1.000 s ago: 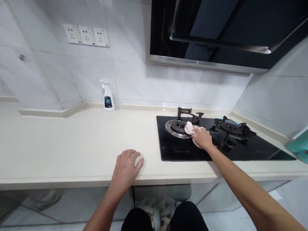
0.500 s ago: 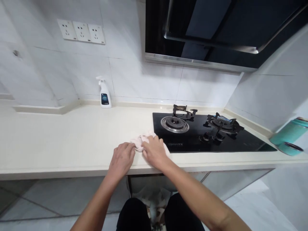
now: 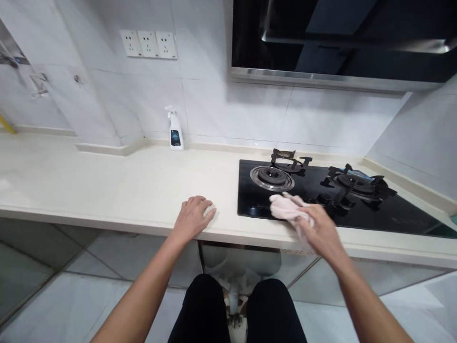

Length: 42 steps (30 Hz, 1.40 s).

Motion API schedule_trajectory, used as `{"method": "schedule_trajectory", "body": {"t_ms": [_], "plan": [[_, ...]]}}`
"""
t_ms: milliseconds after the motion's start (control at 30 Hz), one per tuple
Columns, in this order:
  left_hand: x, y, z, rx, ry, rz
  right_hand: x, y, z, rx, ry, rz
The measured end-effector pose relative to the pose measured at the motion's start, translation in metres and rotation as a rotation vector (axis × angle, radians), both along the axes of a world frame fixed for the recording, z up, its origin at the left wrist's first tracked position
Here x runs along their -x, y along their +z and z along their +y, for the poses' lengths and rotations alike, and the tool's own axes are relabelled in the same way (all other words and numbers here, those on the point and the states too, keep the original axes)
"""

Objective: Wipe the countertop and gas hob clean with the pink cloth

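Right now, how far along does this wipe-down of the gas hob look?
Partway, it seems. Done: the black glass hob top looks glossy around the steel left burner, though fine smears can't be judged. In hand: the right hand grips a pale pink cloth at the hob's front edge; the left hand rests on the cream counter. Left: the black cast-iron grate on the right burner, apparently not yet wiped.

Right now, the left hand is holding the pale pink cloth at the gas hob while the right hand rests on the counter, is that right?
No, the hands are swapped. The head view shows the right hand holding the pale pink cloth at the gas hob, while the left hand rests on the counter.
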State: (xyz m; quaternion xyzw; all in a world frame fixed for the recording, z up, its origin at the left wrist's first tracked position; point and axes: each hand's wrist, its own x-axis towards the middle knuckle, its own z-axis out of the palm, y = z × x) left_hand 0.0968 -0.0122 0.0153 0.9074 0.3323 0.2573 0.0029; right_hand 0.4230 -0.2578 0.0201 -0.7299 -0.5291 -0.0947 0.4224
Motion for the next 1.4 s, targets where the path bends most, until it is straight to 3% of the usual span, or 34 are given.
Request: {"method": "schedule_trajectory", "body": {"t_ms": [67,133,233,333,533,633,700,833,967,1167,1267,1400], "plan": [[0.001,0.001,-0.002,0.012,-0.012,-0.001,-0.025,0.000,-0.011,0.032,-0.164,-0.048],[0.002,0.002,-0.002,0.052,-0.014,-0.028,-0.036,0.001,-0.011,0.173,-0.343,-0.083],[0.003,0.002,0.001,0.154,-0.016,-0.138,-0.014,0.005,0.012,0.418,-0.469,-0.139],[0.004,0.001,0.006,0.254,-0.012,-0.277,0.044,0.010,0.054,0.469,-0.345,-0.214],[0.008,0.002,0.015,0.387,0.053,-0.521,0.190,0.021,0.135,0.368,0.147,-0.343],[0.013,0.006,0.020,0.470,0.056,-0.584,0.231,0.022,0.151,0.324,0.240,-0.386],[0.016,0.008,0.022,0.519,0.058,-0.569,0.237,0.021,0.150,0.297,0.252,-0.402],[0.016,0.011,0.023,0.529,0.097,-0.470,0.209,0.016,0.120,0.252,0.258,-0.428],[0.014,0.012,0.024,0.465,0.145,-0.382,0.145,0.004,0.066,0.211,0.128,-0.337],[0.012,0.002,0.031,0.302,0.109,-0.246,0.005,-0.027,-0.035,0.181,-0.371,-0.241],[0.010,0.000,0.032,0.244,0.098,-0.181,-0.062,-0.032,-0.077,0.219,-0.665,-0.224],[0.007,0.000,0.029,0.190,0.085,-0.141,-0.105,-0.028,-0.103,0.249,-0.856,-0.193]]}}
